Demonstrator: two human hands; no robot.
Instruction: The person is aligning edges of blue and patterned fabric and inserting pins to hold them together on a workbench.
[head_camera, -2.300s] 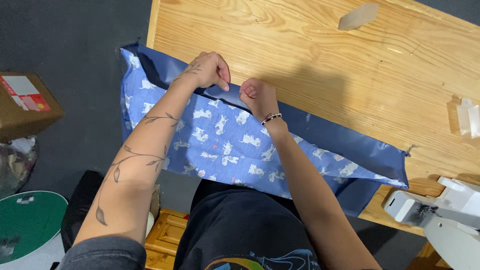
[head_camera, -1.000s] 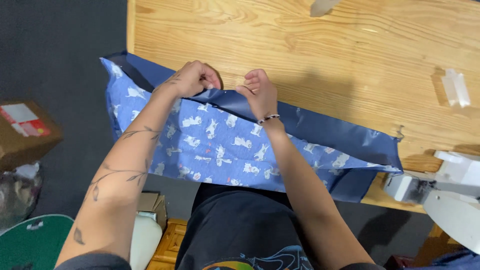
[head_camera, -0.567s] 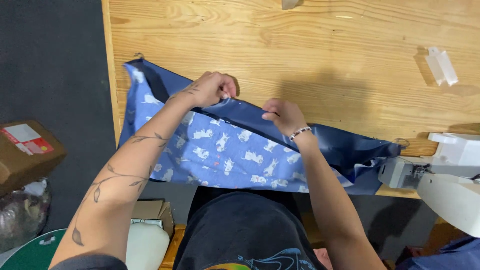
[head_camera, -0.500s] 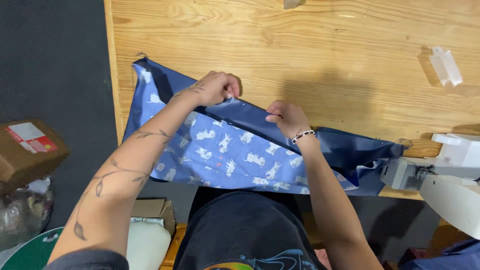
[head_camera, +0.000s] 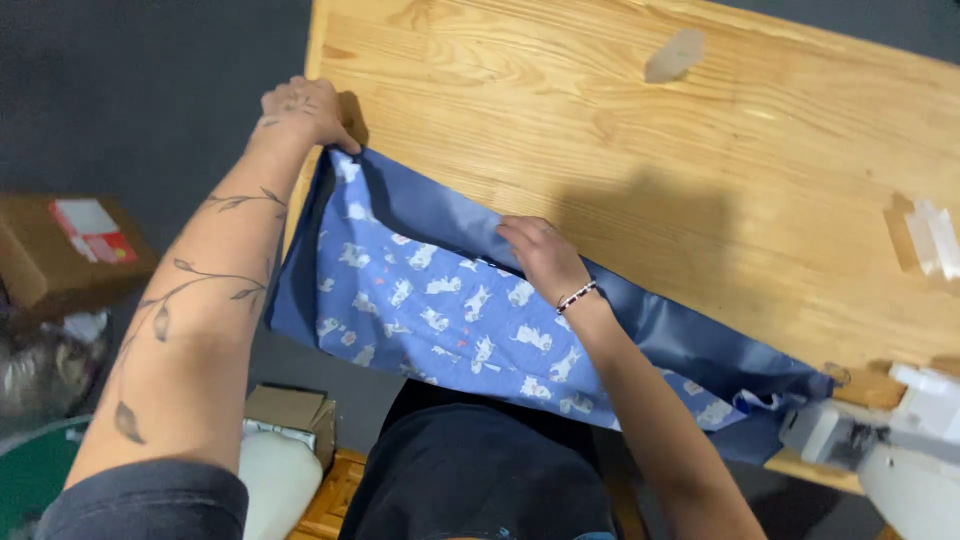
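Note:
A blue cloth (head_camera: 440, 310) printed with small white animals lies over the near edge of a wooden table (head_camera: 640, 150), its plain dark blue side folded along the top. My left hand (head_camera: 298, 108) grips the cloth's far left corner at the table's left edge. My right hand (head_camera: 538, 252) pinches the folded edge near the cloth's middle; a beaded bracelet sits on that wrist. The cloth's lower part hangs off the table over my lap.
A white sewing machine (head_camera: 900, 450) stands at the table's near right corner. A clear plastic piece (head_camera: 676, 55) and a small clear object (head_camera: 932, 232) lie on the table. A cardboard box (head_camera: 60, 245) sits on the dark floor at left.
My left hand has slid left along the cloth's edge to its corner, away from my right hand. The folded edge now stretches out between the two hands.

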